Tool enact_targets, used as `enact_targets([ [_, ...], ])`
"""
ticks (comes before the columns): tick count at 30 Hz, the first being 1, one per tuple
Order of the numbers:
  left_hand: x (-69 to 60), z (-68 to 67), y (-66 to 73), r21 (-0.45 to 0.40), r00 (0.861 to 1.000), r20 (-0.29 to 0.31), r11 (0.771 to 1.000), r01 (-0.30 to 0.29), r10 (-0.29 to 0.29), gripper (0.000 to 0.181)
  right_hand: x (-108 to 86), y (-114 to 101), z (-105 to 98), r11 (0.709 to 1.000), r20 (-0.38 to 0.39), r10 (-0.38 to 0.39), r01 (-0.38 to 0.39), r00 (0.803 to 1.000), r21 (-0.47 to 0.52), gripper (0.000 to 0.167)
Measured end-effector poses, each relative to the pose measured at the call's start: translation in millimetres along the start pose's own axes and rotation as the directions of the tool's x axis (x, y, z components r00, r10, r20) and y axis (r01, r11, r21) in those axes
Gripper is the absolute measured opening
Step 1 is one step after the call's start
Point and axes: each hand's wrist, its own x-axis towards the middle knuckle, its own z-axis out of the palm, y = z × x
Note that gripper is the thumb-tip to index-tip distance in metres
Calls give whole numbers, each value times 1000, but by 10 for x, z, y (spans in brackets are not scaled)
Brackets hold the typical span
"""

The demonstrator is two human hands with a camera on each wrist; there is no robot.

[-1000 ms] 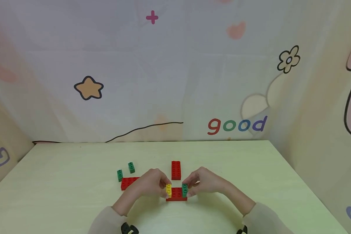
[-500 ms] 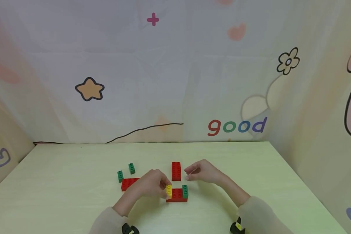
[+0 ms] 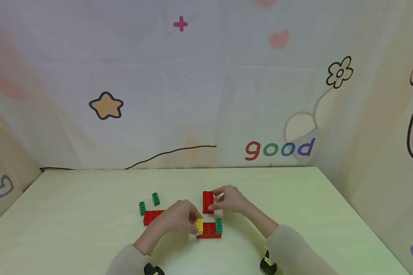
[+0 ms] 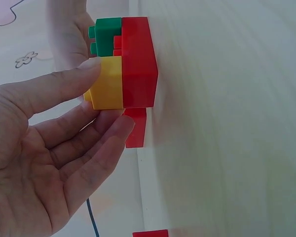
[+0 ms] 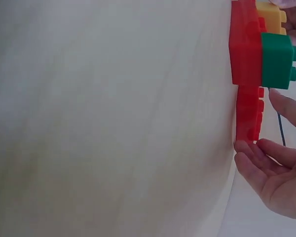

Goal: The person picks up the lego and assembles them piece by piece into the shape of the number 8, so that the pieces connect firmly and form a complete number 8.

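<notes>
My left hand (image 3: 180,215) pinches a yellow brick (image 4: 108,83) between thumb and fingers. This brick sits on the left end of a red brick (image 3: 209,231), flush with its edge in the left wrist view. A green brick (image 3: 218,226) is on the red brick's right end. Behind it, a second red brick (image 3: 207,198) lies lengthwise on the table. My right hand (image 3: 230,199) is at this brick's right side, thumb and fingers spread apart. In the right wrist view the fingertips (image 5: 242,147) are at its far end; whether they touch it I cannot tell.
Left of my left hand lies another red brick (image 3: 152,217), partly hidden by the forearm. Two small green bricks stand beyond it, one nearer (image 3: 142,208) and one farther (image 3: 155,199). A printed cloth (image 3: 158,95) hangs behind the table (image 3: 75,221).
My right hand has let go of the green brick, which stays on the red one. It has moved back and left to the rear red brick. The left hand keeps its place.
</notes>
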Motion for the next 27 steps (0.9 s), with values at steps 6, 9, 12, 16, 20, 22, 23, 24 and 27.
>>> enact_targets([
  [6, -9, -3, 6, -9, 1000, 1, 1000, -4, 4, 26, 17, -91, 65, 996, -44, 4, -8, 999, -92, 55],
  [9, -6, -7, 2, -5, 1000, 0, 1000, -10, 10, 26, 12, -142, 85, 992, -55, 13, -20, 998, -128, 58],
  [12, -1, -3, -11, -8, 1000, 2, 1000, -16, 16, 25, 11, -165, 88, 990, -45, 11, -17, 999, -138, 58],
  [16, 8, 4, -19, -15, 1000, 6, 1000, -17, 18, 25, 23, -136, 71, 993, -15, -9, 7, 1000, -117, 51],
  [20, 8, 0, -9, -13, 1000, 6, 1000, -5, 5, 25, 46, -93, 61, 992, -10, -22, 20, 1000, -127, 44],
  [22, 0, -5, -4, -11, 1000, 3, 1000, -4, 4, 25, 59, -88, 61, 989, -14, -27, 25, 1000, -145, 41],
  [23, -4, -6, -3, -10, 1000, 0, 1000, -5, 5, 25, 63, -88, 60, 988, -16, -29, 26, 999, -153, 39],
  [24, -9, -7, -2, -11, 1000, -2, 1000, -6, 6, 25, 67, -90, 59, 987, -17, -30, 27, 999, -161, 37],
  [27, -17, -7, 2, -17, 1000, -7, 1000, -15, 15, 25, 71, -93, 49, 986, -22, -26, 22, 999, -167, 35],
])
